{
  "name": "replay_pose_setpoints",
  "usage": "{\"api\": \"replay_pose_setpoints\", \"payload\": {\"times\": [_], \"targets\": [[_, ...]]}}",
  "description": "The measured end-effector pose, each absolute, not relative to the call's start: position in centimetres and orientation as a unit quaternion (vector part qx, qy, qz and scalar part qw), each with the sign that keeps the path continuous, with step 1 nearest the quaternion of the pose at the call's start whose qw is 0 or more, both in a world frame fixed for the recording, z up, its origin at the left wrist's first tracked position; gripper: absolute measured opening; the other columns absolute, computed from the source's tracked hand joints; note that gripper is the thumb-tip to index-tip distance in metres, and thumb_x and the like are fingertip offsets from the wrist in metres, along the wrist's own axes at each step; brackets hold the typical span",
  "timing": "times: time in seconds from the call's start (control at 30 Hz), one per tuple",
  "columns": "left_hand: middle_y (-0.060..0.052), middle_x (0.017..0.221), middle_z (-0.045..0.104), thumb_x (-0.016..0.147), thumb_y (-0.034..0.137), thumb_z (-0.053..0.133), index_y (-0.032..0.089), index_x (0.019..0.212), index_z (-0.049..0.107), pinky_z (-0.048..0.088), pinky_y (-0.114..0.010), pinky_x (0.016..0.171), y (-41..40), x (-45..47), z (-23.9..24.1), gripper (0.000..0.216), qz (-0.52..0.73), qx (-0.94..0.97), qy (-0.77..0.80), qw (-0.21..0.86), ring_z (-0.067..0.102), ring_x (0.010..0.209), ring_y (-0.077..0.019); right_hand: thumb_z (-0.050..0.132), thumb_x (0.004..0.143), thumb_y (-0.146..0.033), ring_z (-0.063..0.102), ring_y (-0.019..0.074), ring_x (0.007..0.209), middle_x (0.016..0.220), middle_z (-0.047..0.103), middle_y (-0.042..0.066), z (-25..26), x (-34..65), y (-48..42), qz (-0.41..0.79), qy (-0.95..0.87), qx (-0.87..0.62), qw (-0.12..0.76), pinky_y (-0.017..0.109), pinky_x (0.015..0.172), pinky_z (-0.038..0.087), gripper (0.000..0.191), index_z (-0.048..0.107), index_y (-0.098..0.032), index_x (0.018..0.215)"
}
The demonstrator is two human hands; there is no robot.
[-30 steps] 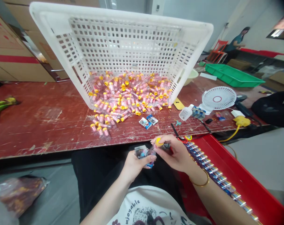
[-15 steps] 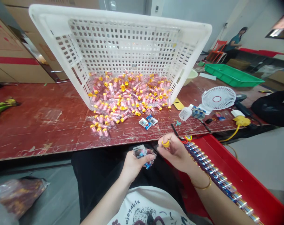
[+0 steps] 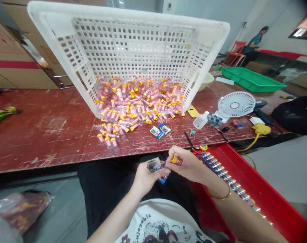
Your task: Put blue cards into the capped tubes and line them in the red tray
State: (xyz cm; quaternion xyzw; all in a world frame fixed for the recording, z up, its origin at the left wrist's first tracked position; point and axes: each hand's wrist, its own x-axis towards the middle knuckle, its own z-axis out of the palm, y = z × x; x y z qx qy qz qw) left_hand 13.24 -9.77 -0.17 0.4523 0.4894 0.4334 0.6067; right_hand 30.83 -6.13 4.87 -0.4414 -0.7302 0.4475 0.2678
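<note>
My left hand [image 3: 143, 179] is closed around a small blue-and-white printed packet [image 3: 155, 164] with a clear plastic part, held above my lap. In my right hand [image 3: 190, 167], a small clear tube with a yellow cap [image 3: 173, 158] and pink contents is gripped between the fingers. The right fingertips are right beside the packet; whether they touch it I cannot tell. Many similar yellow-capped tubes [image 3: 128, 111] spill from a white plastic basket [image 3: 133, 17] tipped on its side. Two blue-and-white packs [image 3: 156, 132] lie on the table in front of my hands.
Right of my lap, a red tray [image 3: 267, 189] holds a row of shiny packs [image 3: 228, 177]. Scissors [image 3: 197, 149], a white bottle [image 3: 201, 120], a fan [image 3: 236, 104] and a green tray [image 3: 254, 80] are on the right. Bananas [image 3: 3, 114] lie left. A person [image 3: 254, 44] sits far back.
My right hand has moved left and slightly down with the tube, closing up to the packet. The tube has tilted onto its side. My left hand has barely moved.
</note>
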Motion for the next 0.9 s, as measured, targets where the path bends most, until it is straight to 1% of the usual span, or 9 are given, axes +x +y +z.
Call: {"api": "replay_pose_setpoints", "payload": {"times": [0.1,0.23,0.33,0.4,0.47,0.57,0.73,0.83,0.9], "targets": [[-0.001,0.068,0.067,0.062,0.029,0.082,0.014,0.081,0.070,0.051,-0.027,0.060,-9.9,13.2,-0.1,0.027,0.401,0.454,0.460,0.649,0.060,0.062,-0.0164,0.065,0.076,-0.022,0.050,0.0087,0.055,0.069,0.062,-0.002,4.3,31.1,-5.4,0.521,-0.681,-0.431,0.279,0.020,0.047,0.041,0.024,0.041,-0.021,0.076],[0.000,0.063,0.064,0.063,0.030,0.081,0.013,0.077,0.069,0.050,-0.025,0.057,-10.1,13.3,0.1,0.025,0.395,0.457,0.459,0.651,0.058,0.057,-0.0137,0.071,0.071,-0.029,0.045,0.0057,0.043,0.067,0.065,-0.003,4.0,31.4,-4.8,0.633,-0.609,-0.406,0.251,0.016,0.036,0.034,0.036,0.036,-0.022,0.077],[0.000,0.063,0.064,0.062,0.031,0.081,0.013,0.075,0.070,0.050,-0.025,0.054,-10.1,13.5,0.4,0.025,0.404,0.436,0.452,0.665,0.058,0.057,-0.0137,0.073,0.070,-0.033,0.047,0.0066,0.043,0.067,0.064,-0.003,4.2,31.3,-4.9,0.631,-0.608,-0.413,0.249,0.017,0.035,0.036,0.038,0.037,-0.022,0.077],[-0.002,0.066,0.067,0.060,0.030,0.082,0.012,0.079,0.071,0.051,-0.025,0.054,-10.1,13.7,0.6,0.028,0.411,0.396,0.459,0.681,0.061,0.060,-0.0148,0.071,0.073,-0.036,0.046,0.0066,0.043,0.066,0.061,-0.004,4.5,31.1,-5.0,0.602,-0.608,-0.430,0.288,0.018,0.036,0.036,0.036,0.038,-0.022,0.079],[-0.004,0.068,0.070,0.057,0.027,0.084,0.011,0.081,0.073,0.052,-0.025,0.056,-10.0,13.9,0.7,0.030,0.420,0.362,0.469,0.687,0.062,0.061,-0.0152,0.066,0.078,-0.037,0.044,0.0064,0.044,0.067,0.056,-0.006,4.7,30.9,-4.9,0.565,-0.586,-0.436,0.384,0.019,0.040,0.037,0.033,0.037,-0.023,0.082],[-0.005,0.069,0.071,0.054,0.024,0.086,0.010,0.079,0.073,0.052,-0.025,0.055,-10.0,14.0,0.7,0.031,0.431,0.345,0.475,0.686,0.062,0.060,-0.0148,0.058,0.084,-0.031,0.051,0.0087,0.055,0.073,0.051,-0.006,4.8,30.6,-4.6,0.534,-0.548,-0.401,0.503,0.023,0.054,0.045,0.026,0.033,-0.024,0.085],[-0.003,0.068,0.070,0.053,0.024,0.087,0.010,0.076,0.072,0.052,-0.024,0.053,-9.9,14.1,0.7,0.030,0.436,0.360,0.471,0.677,0.061,0.059,-0.0140,0.048,0.091,-0.028,0.057,0.0123,0.077,0.088,0.052,-0.001,4.5,29.8,-5.2,0.508,-0.622,-0.356,0.478,0.031,0.074,0.047,0.016,0.032,-0.025,0.091],[-0.001,0.065,0.068,0.053,0.026,0.087,0.011,0.075,0.071,0.053,-0.024,0.052,-9.8,14.0,0.5,0.031,0.439,0.369,0.470,0.671,0.061,0.057,-0.0137,0.047,0.092,-0.033,0.058,0.0127,0.078,0.090,0.052,0.000,4.6,29.3,-5.6,0.512,-0.645,-0.358,0.440,0.032,0.076,0.048,0.016,0.033,-0.024,0.092],[-0.001,0.066,0.068,0.054,0.027,0.086,0.011,0.078,0.071,0.053,-0.024,0.052,-9.8,14.0,0.3,0.032,0.443,0.371,0.470,0.667,0.061,0.058,-0.0140,0.049,0.091,-0.036,0.060,0.0132,0.076,0.086,0.054,-0.001,4.5,28.9,-5.6,0.551,-0.622,-0.362,0.423,0.032,0.074,0.050,0.021,0.032,-0.024,0.090]]}}
